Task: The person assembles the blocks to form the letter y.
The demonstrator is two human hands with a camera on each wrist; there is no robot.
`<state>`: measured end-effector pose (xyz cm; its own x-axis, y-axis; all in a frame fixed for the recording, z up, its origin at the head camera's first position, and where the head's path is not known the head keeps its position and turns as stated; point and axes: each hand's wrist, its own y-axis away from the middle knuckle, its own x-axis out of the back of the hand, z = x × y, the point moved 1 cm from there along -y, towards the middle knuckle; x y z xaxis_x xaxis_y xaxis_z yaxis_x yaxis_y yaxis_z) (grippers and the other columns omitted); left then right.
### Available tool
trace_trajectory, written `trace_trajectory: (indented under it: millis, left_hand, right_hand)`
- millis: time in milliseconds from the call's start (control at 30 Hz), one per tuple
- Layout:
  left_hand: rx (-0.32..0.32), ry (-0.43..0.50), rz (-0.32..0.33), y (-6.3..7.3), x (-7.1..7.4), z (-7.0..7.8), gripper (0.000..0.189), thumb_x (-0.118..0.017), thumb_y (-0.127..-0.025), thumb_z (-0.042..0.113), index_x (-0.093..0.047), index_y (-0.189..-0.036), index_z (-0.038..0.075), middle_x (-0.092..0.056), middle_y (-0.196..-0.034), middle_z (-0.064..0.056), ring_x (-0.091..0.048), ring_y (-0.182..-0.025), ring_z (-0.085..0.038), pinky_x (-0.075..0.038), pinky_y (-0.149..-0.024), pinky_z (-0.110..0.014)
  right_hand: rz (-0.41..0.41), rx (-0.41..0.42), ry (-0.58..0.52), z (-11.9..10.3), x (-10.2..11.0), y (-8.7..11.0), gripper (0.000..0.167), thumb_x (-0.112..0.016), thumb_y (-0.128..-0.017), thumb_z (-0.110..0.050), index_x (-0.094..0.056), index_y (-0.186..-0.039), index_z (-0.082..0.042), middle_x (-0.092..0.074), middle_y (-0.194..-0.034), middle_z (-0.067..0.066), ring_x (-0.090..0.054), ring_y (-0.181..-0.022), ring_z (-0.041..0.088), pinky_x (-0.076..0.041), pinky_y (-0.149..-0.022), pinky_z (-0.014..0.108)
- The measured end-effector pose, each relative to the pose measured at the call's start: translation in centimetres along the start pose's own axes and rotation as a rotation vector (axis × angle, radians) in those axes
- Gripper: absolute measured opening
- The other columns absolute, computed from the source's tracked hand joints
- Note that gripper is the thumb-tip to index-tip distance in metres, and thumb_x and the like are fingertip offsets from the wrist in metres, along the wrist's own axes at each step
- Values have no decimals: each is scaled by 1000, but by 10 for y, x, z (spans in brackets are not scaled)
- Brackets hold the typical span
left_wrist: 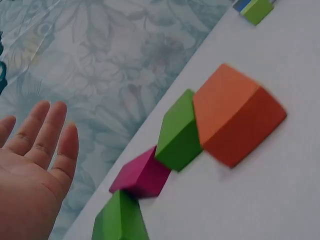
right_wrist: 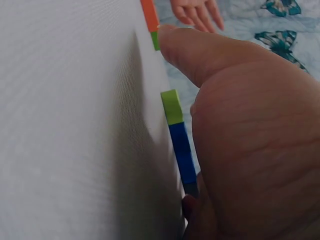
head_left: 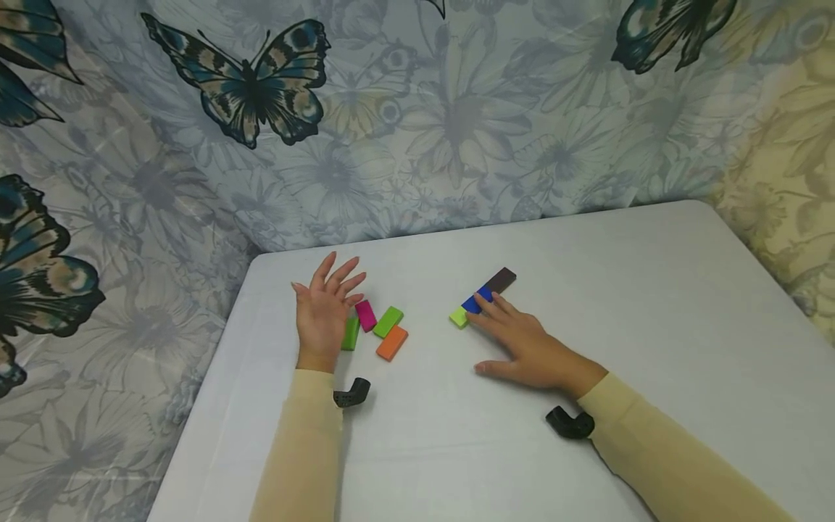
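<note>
My left hand [head_left: 324, 319] is raised palm-up with its fingers spread, holding nothing. Beside it in the head view lie a green block [head_left: 351, 335], partly hidden by the hand, a magenta block [head_left: 366, 316], another green block [head_left: 388, 322] and an orange block [head_left: 393, 344]. The left wrist view shows the magenta block [left_wrist: 141, 174] and the orange block [left_wrist: 237, 117] close up. My right hand [head_left: 528, 346] reaches over a straight row of a lime block [head_left: 458, 317], blue [head_left: 470, 305] and a dark brown block [head_left: 501, 280]. Its fingertips lie at the blue part, the thumb stretched apart.
The blocks are on a white table [head_left: 430, 449], whose far edge meets a hanging cloth [head_left: 457, 116] printed with flowers and butterflies. A black wrist device [head_left: 353, 392] sits by the left sleeve, and another black device [head_left: 570, 423] by the right sleeve.
</note>
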<state>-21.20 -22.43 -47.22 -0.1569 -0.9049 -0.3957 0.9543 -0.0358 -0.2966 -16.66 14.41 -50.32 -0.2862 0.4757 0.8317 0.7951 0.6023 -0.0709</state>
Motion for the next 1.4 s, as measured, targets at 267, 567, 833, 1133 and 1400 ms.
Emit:
trace_trajectory:
  millis: [267,567,833,1133,1400]
  left_hand:
    - [28,47,150,6,39,-2,97,-43,-102,83,-36,-169,13,-40,-166,-29,-38,-149,-50,-45,-105,-46]
    - [115,27,190,16,57,-7,103,-34,-102,84,-31,-170,8,-39,-166,-30,-37,-149,-51,-43,-110,-47]
    - [198,-131,61,29,71,6,94,-29,-109,74,-26,-171,3,-39,-164,-33,-43,-146,-45,-42,-113,-42]
    - [240,-296,-7,36,77,14,71,-33,-119,45,-26,-168,-5,-45,-160,-32,-48,-143,-41,-43,-113,-38]
    - [349,-607,-146,34,65,10,65,-59,-113,20,-33,-171,8,-50,-163,-11,-41,-152,-30,-19,-127,-54]
  right_hand:
    - [-28,-5,19,1,0,0,93,-74,-99,-61,-33,-174,-26,-7,-181,0,3,-165,34,-21,-121,70]
    - [-36,17,29,4,-1,1,92,-72,-98,-67,-38,-172,-24,-8,-182,3,1,-165,35,-21,-121,67]
    - [-46,25,21,0,-4,-2,91,-72,-99,-65,-37,-172,-24,-8,-182,1,2,-166,31,-20,-123,65]
    - [-31,41,34,-5,-4,-3,91,-71,-99,-65,-38,-172,-22,-11,-181,5,-1,-165,35,-22,-121,68]
    - [-30,20,37,-2,-1,-1,90,-74,-99,-61,-38,-172,-22,-11,-181,5,-1,-165,34,-21,-122,69]
